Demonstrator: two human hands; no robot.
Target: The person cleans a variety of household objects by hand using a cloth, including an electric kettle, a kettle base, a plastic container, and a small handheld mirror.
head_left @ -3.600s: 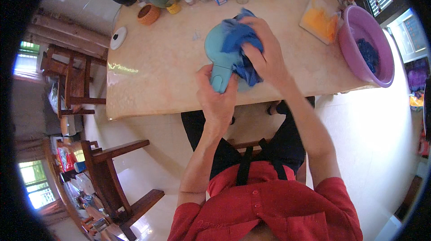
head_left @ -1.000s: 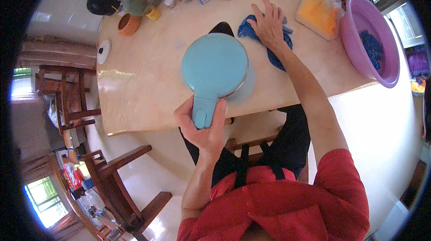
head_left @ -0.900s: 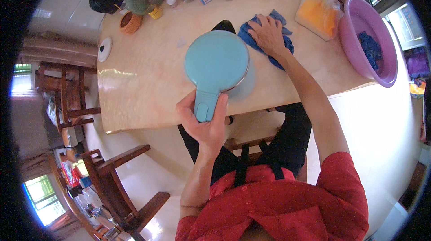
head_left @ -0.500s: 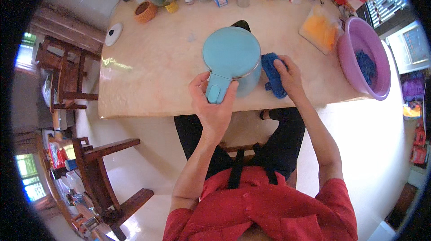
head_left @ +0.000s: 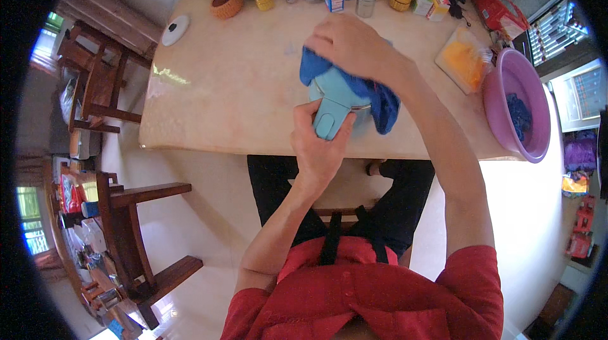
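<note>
A light-blue kettle [head_left: 334, 89] stands near the table's front edge, its handle toward me. My left hand [head_left: 318, 155] is closed around that handle from both sides. Over the kettle's lid lies a dark blue cloth [head_left: 384, 111], hanging down past the right side. My right hand [head_left: 354, 47] presses the cloth onto the top, its fingers bent over the far left part. Most of the lid and the spout are hidden under hand and cloth.
On the table [head_left: 215, 99], a purple basin [head_left: 494, 109] with a blue cloth inside stands at the right edge, near a bag with orange contents [head_left: 465, 61]. Jars and small boxes line the back. A white lid [head_left: 175, 30] lies far left; wooden chairs [head_left: 130, 232] stand left.
My right hand has brought the blue cloth from beside the kettle up onto its lid. The left hand keeps its hold on the handle. The view has shifted slightly.
</note>
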